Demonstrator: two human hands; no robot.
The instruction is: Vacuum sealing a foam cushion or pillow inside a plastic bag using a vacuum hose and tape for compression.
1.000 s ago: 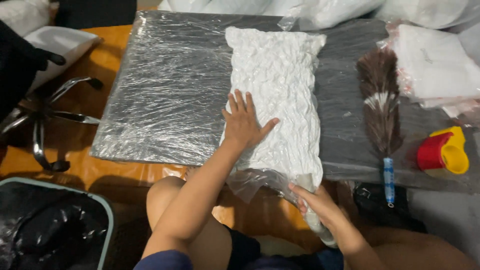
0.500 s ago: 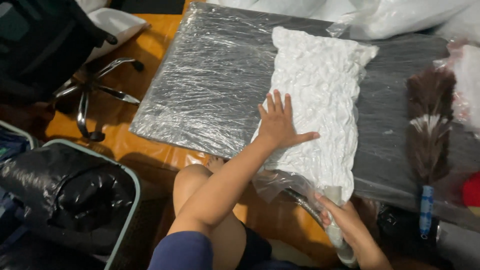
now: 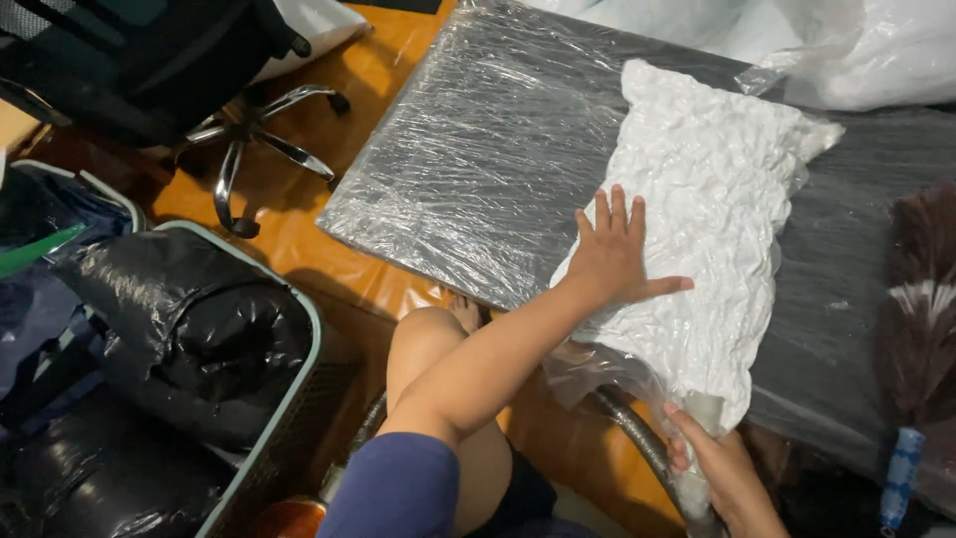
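Your left hand (image 3: 612, 261) lies flat, fingers spread, pressing on the near half of the white vacuum-sealed bag (image 3: 712, 224), which rests on the plastic-wrapped grey pad (image 3: 478, 159). Your right hand (image 3: 722, 468) is closed around the pale nozzle (image 3: 697, 453) at the bag's nearest corner, just below and to the right of the pressing hand. A dark hose (image 3: 637, 438) curves down from there, but its end is cut off by the bottom edge. The loose clear plastic at the bag's mouth blurs where nozzle and bag meet. The feather duster (image 3: 921, 319) at right is partly out of view.
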